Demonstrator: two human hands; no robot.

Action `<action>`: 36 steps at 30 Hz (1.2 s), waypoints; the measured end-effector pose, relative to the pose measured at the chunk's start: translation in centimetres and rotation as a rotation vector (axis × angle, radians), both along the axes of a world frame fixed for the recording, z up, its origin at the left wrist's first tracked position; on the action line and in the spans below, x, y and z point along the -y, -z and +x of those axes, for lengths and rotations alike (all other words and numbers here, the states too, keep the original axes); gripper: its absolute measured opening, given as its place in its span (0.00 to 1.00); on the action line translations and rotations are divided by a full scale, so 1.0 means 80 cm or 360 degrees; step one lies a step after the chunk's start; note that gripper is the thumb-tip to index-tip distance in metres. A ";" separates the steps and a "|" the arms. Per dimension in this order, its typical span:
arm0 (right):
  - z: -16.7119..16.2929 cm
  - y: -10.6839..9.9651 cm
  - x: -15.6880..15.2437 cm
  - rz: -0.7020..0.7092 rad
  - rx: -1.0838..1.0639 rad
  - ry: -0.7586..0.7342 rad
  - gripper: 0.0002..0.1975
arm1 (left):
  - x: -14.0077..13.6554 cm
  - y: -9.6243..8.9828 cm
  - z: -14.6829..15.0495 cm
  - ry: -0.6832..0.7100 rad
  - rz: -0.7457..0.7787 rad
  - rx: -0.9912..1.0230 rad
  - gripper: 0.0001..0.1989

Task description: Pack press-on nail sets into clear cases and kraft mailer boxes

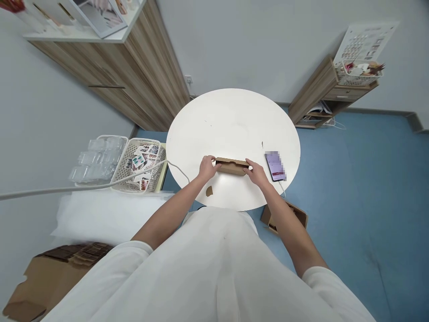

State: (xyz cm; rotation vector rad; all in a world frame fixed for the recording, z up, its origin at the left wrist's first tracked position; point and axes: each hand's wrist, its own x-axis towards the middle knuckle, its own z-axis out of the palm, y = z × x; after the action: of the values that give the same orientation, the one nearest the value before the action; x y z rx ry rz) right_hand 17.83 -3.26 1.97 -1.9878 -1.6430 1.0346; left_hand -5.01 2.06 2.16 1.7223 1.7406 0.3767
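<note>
Between my two hands is a small brown cardboard box (232, 168), long and narrow, on the near part of the round white table (234, 120). Its upper side gapes, showing a dark slot along its length. My left hand (208, 168) grips the box's left end, thumb in front and fingers behind. At the right end, my right hand (256, 171) holds it the same way. A torn brown cardboard scrap (209, 191) lies on the table below my left hand. To the right of my right hand rests a phone (275, 166) with a lit, partly blurred screen.
Left of the table stand a white basket (115, 172) of printed cards and clear plastic boxes (100, 156). A white cable (134, 174) crosses toward the table. An open cardboard carton (300, 214) sits on the floor at right. Wooden cabinets (157, 67) stand behind.
</note>
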 end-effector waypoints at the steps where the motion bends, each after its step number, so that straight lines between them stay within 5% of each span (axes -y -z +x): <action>1: 0.000 0.000 -0.001 0.0003 0.0012 -0.0003 0.26 | -0.002 0.000 0.001 -0.0018 -0.0034 -0.0005 0.16; 14: -0.004 -0.003 -0.013 -0.0042 0.0166 -0.0101 0.26 | -0.016 -0.009 -0.003 -0.0004 -0.0276 -0.0010 0.14; 24: -0.008 -0.014 -0.020 -0.0081 0.0220 -0.0145 0.26 | -0.027 -0.026 0.001 0.0208 -0.0084 -0.0387 0.10; 36: -0.006 -0.007 -0.014 -0.0047 0.0182 -0.0110 0.25 | -0.017 -0.024 -0.013 0.0304 -0.0124 -0.0113 0.17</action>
State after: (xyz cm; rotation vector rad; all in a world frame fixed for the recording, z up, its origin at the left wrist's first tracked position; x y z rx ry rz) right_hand 17.39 -2.10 2.54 -2.0568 -1.7770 0.9914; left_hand -6.03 3.41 4.07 1.8457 1.6005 0.1634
